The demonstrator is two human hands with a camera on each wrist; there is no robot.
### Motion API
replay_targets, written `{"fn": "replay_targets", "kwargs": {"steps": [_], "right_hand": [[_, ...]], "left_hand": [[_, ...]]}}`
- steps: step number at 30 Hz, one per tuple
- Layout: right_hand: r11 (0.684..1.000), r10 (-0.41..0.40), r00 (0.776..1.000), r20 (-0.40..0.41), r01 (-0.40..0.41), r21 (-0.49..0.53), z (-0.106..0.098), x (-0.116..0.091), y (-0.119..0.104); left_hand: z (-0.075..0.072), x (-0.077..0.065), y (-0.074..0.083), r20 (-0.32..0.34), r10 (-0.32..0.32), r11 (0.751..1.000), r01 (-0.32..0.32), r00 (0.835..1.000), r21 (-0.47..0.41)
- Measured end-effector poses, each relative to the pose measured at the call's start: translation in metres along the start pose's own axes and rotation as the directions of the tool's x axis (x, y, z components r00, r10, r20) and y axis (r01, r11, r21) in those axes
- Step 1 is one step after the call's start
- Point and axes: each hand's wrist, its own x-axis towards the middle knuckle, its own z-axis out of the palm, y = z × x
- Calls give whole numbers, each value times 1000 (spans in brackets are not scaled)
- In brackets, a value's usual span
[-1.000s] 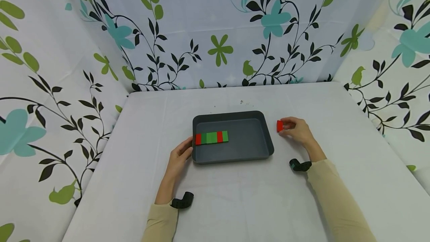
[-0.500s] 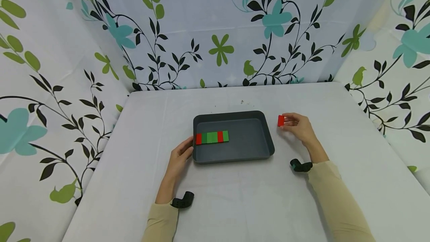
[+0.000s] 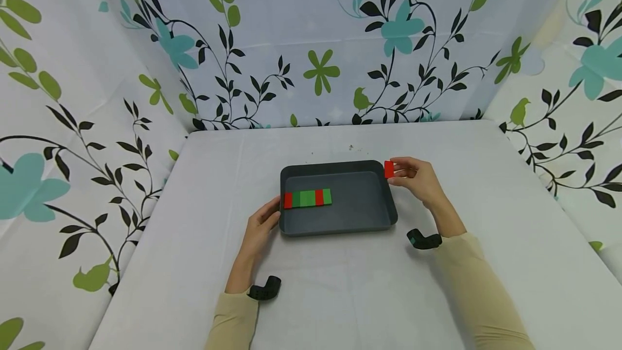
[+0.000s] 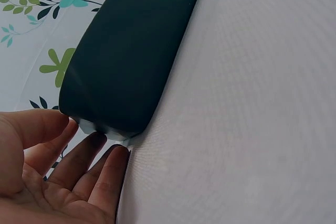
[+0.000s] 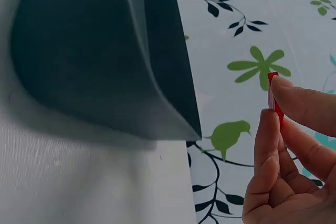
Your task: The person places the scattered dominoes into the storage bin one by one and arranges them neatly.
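A dark grey rectangular tray (image 3: 359,204) lies on the table, and a joined row of flat red and green tiles (image 3: 308,199) sits in its left part. My right hand (image 3: 419,180) pinches a small thin red tile (image 3: 389,169) between thumb and fingertips, raised by the tray's back right corner. In the right wrist view the red tile (image 5: 273,95) is seen nearly edge-on, apart from the tray. At the tray's left end, my left hand (image 3: 259,229) touches the outer wall with extended fingers. The left wrist view shows the thumb near the rim and other fingertips lower on that wall (image 4: 100,125).
A white cloth covers the table (image 3: 340,285). Small dark specks (image 3: 356,148) mark it behind the tray. Leaf-patterned curtains (image 3: 272,42) enclose the back and both sides. Each wrist wears a black camera mount (image 3: 264,289).
My right hand lifted the red tile up and back, then moved it left to the tray's back right corner. The left hand and the tray have stayed in place.
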Motion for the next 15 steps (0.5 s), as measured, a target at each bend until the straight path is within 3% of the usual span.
{"fn": "replay_targets", "kwargs": {"steps": [9,15], "right_hand": [[998,-52,996,65,51,20,33,7,-13],[998,-50,991,126,56,-40,58,12,-16]], "left_hand": [[0,1,0,-4,-16,1000,16,1000,7],[-1,0,1,-5,-21,1000,21,1000,13]]}}
